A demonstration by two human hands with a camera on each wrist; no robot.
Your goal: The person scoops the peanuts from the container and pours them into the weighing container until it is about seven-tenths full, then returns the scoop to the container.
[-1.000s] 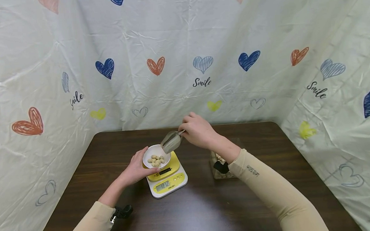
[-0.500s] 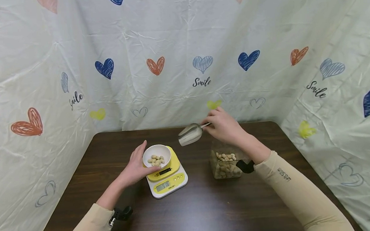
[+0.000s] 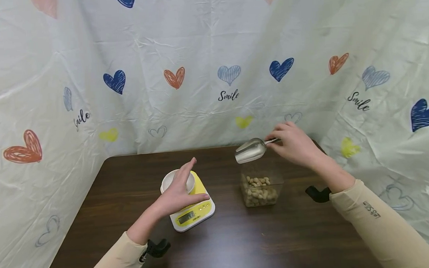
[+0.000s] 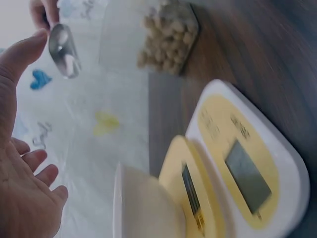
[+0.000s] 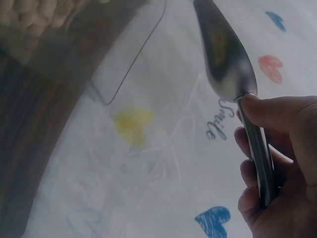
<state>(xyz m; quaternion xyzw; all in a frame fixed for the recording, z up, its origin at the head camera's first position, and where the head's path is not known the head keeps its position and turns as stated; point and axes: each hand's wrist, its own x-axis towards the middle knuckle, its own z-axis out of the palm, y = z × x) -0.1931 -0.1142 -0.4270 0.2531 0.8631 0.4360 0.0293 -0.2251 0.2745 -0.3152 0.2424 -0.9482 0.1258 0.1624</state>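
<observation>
1. Steel scoop (image 3: 250,150) is now hanging over the clear container of peanuts (image 3: 261,190); one second ago it was tipped at the white bowl (image 3: 177,181) on the yellow scale (image 3: 192,207), so the pouring step seems to be finished and, I judge, a new scoop is being prepared.
2. Right hand (image 3: 294,144) is gripping the thin handle, with fingers and thumb curled around it.
3. Left hand (image 3: 179,191) has been lifting off the bowl; its fingers are straight and spread, holding nothing, just in front of the bowl.
4. Long axis of the scoop is running almost level, from the handle on the far side of the container toward the scale, and the open mouth is pointing toward the scale and a little downward.
5. Scale display is showing digits, too blurred to read.
</observation>
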